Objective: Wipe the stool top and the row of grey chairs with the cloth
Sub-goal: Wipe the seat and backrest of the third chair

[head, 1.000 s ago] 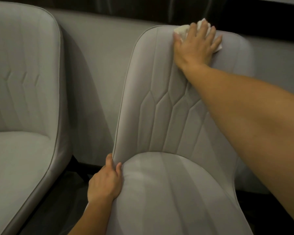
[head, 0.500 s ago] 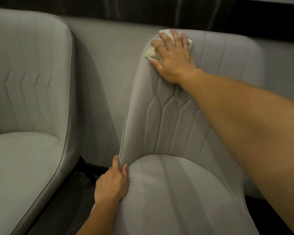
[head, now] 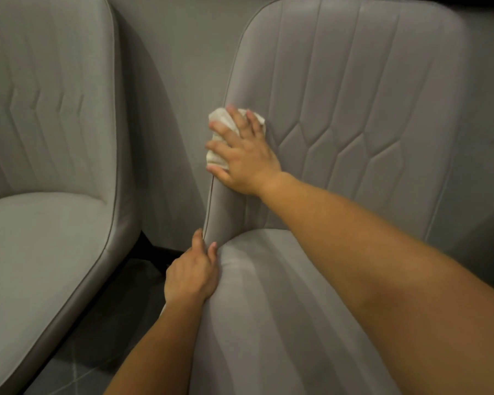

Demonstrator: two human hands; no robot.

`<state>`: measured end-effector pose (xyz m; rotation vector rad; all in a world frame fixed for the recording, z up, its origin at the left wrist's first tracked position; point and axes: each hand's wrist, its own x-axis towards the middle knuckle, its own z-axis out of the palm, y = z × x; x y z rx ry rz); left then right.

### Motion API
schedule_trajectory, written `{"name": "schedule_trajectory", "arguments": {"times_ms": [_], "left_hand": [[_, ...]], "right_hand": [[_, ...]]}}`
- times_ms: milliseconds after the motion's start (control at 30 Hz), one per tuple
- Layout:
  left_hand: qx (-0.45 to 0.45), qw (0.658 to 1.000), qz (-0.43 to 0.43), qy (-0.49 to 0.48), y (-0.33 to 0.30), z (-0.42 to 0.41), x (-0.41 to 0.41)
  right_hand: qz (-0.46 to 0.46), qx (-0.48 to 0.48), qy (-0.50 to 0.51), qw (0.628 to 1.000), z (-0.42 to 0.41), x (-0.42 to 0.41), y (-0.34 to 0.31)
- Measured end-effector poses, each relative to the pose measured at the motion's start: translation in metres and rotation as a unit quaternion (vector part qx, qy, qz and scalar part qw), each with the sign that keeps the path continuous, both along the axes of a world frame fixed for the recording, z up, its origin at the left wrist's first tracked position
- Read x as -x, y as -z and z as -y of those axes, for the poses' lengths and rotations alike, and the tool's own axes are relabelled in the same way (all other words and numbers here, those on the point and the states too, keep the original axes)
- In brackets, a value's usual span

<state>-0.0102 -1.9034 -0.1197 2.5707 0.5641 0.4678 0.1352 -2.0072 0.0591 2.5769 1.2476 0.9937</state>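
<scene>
2 grey chairs are standing side by side against a grey wall [head: 166, 81]. The right chair [head: 354, 109] is filling most of the view, and the left chair [head: 40, 138] is sitting apart from it, with a dark strip of floor [head: 103, 323] showing in the gap between them. That gap is narrowing toward the far end, where the 2 seat edges are coming near each other.

The right hand [head: 246, 158] is reaching across the seat and pressing a white cloth [head: 220, 121] flat against the left edge of the right chair's backrest, about halfway up. Its fingers are lying spread and nearly straight over the cloth, which is bunching out beyond the fingertips and past the piped edge.

The left hand [head: 191, 275] is gripping the same chair lower down, at the near left corner where the backrest is meeting the seat. Its thumb is pointing up along the outer edge and its fingers are curling onto the seat cushion, clasping the edge between them.

There are no containers in view.
</scene>
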Motion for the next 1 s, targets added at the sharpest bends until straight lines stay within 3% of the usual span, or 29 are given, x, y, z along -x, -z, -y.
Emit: {"name": "schedule_trajectory", "arguments": {"times_ms": [200,467,667,833,1000], "left_hand": [[-0.016,1.000,-0.015,-0.005,0.001,0.001,-0.002],[-0.021,0.999,-0.032,0.009,0.002,-0.002,-0.005],[0.022,0.997,-0.065,0.040,-0.001,-0.007,-0.003],[0.070,0.978,-0.175,0.092,-0.019,-0.020,-0.009],[-0.105,0.909,-0.386,0.114,-0.050,-0.030,-0.008]], "right_hand": [[-0.016,-0.024,-0.082,0.996,0.007,0.024,0.061],[-0.045,-0.012,-0.065,0.997,0.010,0.043,0.092],[-0.186,-0.004,-0.087,0.979,0.029,0.070,0.128],[-0.346,-0.016,-0.061,0.936,0.058,0.078,0.138],[-0.421,0.004,-0.005,0.907,0.067,0.083,0.126]]}}
